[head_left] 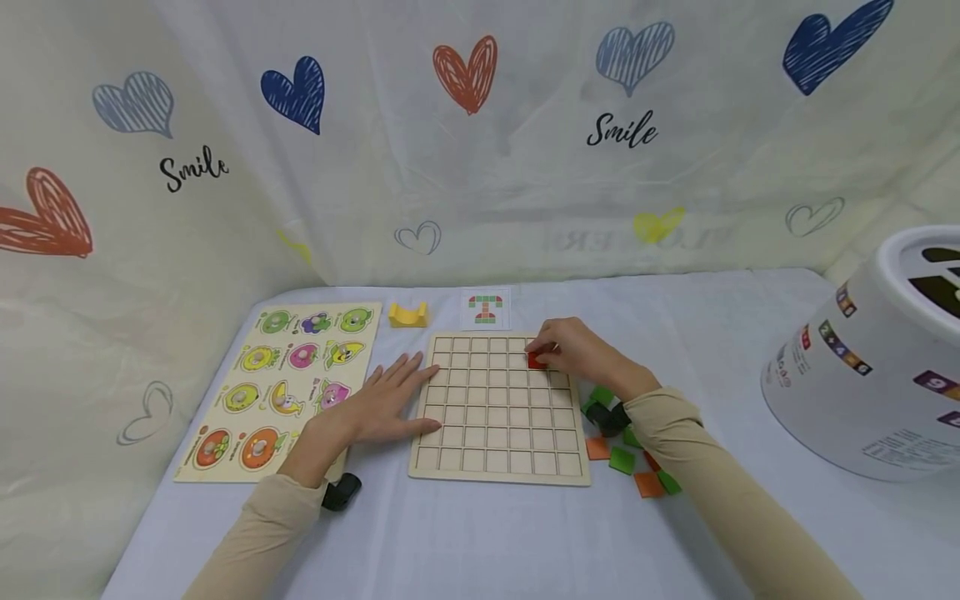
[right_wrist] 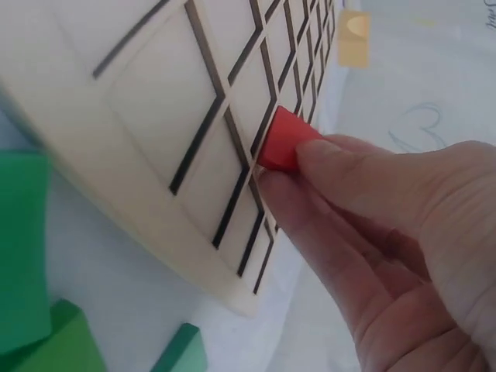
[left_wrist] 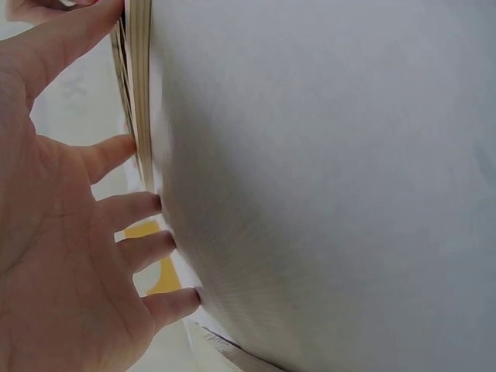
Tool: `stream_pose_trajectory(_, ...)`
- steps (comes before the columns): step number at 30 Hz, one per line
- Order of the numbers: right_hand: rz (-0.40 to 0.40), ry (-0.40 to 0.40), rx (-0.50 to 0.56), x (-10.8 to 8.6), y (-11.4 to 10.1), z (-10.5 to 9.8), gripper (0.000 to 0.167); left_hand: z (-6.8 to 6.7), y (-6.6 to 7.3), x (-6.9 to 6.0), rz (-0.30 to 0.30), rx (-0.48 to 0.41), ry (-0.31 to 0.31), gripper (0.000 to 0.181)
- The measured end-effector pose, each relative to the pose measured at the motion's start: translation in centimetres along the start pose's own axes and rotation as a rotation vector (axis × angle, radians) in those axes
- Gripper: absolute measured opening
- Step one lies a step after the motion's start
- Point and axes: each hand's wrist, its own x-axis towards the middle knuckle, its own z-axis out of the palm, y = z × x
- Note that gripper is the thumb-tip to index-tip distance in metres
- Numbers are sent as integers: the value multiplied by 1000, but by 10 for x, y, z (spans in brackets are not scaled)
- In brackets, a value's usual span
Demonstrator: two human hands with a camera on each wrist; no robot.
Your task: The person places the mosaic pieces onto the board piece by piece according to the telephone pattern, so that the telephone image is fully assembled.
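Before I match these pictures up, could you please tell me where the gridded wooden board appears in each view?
Head: the gridded wooden board lies just below the picture's centre.
Left wrist: seen edge-on at the top, left of centre.
Right wrist: across the upper left, its grid showing.
Shared landmark: the yellow piece, partly hidden in the left wrist view.

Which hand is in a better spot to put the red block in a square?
Probably the right hand: it pinches the red block at the far right part of the grid board. The left hand, touching the board's left edge, holds no block.
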Motion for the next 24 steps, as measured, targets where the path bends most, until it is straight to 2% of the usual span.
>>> stream_pose_trajectory(4, -9, -23, -74, 3, -5, -1, 18, 0, 0, 0, 0, 0, -1, 90)
stream_pose_trajectory(15, 45, -79, -206, 8, -15, 3, 18, 0, -1, 0, 4, -4, 3, 89)
stream_pose_trajectory(19, 58, -72, -200, 6, -15, 4, 16, -1, 0, 0, 6, -7, 4, 89)
stream_pose_trajectory(24, 72, -27, -115, -1, -9, -1, 15, -1, 0, 0, 5, -2, 3, 90)
